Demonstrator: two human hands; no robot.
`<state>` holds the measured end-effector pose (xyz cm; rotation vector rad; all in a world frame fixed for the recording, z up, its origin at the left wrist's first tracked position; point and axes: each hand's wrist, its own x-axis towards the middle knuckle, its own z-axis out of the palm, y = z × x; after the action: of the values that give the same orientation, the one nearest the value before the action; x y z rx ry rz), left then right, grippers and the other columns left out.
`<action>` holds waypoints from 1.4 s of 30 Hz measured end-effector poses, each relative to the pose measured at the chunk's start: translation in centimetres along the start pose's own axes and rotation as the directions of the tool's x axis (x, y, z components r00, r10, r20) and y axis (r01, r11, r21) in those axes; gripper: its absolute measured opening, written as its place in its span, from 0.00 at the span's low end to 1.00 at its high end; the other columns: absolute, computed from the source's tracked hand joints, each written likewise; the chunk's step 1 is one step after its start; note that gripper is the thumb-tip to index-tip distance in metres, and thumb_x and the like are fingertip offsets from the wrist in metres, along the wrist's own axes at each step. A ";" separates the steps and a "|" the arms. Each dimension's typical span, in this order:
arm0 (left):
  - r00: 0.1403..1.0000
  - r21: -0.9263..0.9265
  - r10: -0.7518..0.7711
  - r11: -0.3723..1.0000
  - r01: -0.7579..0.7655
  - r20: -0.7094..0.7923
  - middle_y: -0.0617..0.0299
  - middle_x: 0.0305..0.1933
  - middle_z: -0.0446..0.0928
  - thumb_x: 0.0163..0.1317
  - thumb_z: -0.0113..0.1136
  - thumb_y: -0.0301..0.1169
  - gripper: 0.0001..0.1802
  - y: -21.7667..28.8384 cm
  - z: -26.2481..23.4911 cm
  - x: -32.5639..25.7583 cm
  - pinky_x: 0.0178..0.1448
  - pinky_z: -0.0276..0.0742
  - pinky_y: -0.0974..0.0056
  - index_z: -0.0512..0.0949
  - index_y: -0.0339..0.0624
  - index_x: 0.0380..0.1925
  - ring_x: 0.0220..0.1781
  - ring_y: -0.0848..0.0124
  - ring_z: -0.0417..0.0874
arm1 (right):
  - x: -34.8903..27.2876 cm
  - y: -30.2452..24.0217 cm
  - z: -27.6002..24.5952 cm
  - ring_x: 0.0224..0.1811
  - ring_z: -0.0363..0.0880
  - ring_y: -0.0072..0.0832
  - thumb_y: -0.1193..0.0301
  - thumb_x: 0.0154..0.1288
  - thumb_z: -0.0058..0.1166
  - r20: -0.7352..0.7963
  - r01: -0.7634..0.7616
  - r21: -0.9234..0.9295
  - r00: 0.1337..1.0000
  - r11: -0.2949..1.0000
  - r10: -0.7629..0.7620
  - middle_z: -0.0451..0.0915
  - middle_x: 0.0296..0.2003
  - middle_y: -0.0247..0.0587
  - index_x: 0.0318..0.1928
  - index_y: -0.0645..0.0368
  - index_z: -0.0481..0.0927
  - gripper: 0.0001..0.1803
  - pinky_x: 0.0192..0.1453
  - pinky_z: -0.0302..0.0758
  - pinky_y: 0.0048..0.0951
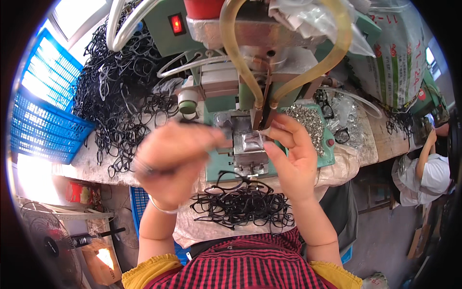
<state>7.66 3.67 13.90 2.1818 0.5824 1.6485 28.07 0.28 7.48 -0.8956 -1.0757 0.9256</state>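
- Our worktop [385, 143] spans the view, carrying everything from the heap at left to the bag at right.
- The green and grey machine [221, 74] stands on it, straight ahead of us.
- A big heap of dark glasses frames [110, 77] spreads to the machine's left.
- A pale plastic bag [390, 58] with red and green print bulges at the far right.
- A blue crate [50, 118] tilts beside the heap, at the left edge.
- Yellowish tubes [236, 53] curve down the machine's front, their lower ends close together above the block.
- Our smaller pile of dark frames [240, 204] lies on pale cloth between our forearms, nearest our body.
- Our left hand [173, 156] is blurred, left of the block; we cannot tell whether it grips anything.
- Our right hand [296, 156] has its fingers curled and thumb raised at the block's right side, under the tube ends; we cannot tell if something small is pinched there.
- A green tray [327, 158] of small metal bits [308, 120] sits just right of that hand.
- The metal block [250, 156] sits between our hands, a shiny piece on top.
- A red switch [176, 23] glows at the machine's upper left.
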 end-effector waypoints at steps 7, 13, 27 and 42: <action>0.884 0.166 0.175 0.949 -0.269 0.435 0.70 0.45 0.86 0.48 0.73 0.28 0.16 -0.4 2.9 -2.9 0.53 0.80 0.54 0.87 0.51 0.40 0.27 0.69 0.68 | 1.6 4.8 -11.7 0.60 0.74 0.51 0.71 0.54 0.67 0.016 0.091 -0.971 0.948 0.223 -0.317 0.78 0.55 0.52 0.39 0.57 0.86 0.11 0.63 0.71 0.45; 0.892 0.188 0.110 0.959 -0.211 0.438 0.69 0.46 0.86 0.47 0.75 0.29 0.15 0.1 2.8 -2.9 0.54 0.79 0.54 0.87 0.51 0.38 0.29 0.68 0.71 | 2.0 6.3 -11.7 0.51 0.77 0.46 0.72 0.53 0.66 -0.006 0.106 -0.965 0.905 0.239 -0.425 0.81 0.45 0.45 0.33 0.55 0.86 0.06 0.55 0.74 0.42; 0.931 0.588 -0.341 0.730 0.349 -0.129 0.49 0.57 0.79 0.65 0.57 0.19 0.16 -7.7 -5.3 -10.9 0.67 0.68 0.55 0.78 0.33 0.53 0.60 0.52 0.77 | 3.8 5.9 -10.8 0.48 0.75 0.41 0.70 0.52 0.63 0.092 0.192 -0.959 0.907 0.208 -0.411 0.76 0.39 0.41 0.30 0.58 0.80 0.07 0.40 0.76 0.40; 0.919 0.842 -0.380 0.525 0.125 0.100 0.38 0.53 0.75 0.57 0.59 0.20 0.06 -16.7 -8.1 -6.8 0.67 0.64 0.48 0.80 0.30 0.34 0.60 0.41 0.70 | 3.0 5.1 -11.8 0.41 0.78 0.39 0.70 0.55 0.61 0.017 0.155 -0.963 0.852 0.220 -0.524 0.79 0.34 0.36 0.31 0.55 0.80 0.04 0.38 0.74 0.40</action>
<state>-3.76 14.66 2.05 2.6534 1.7946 0.9211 39.24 3.20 0.95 -1.6171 -1.4538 -0.4346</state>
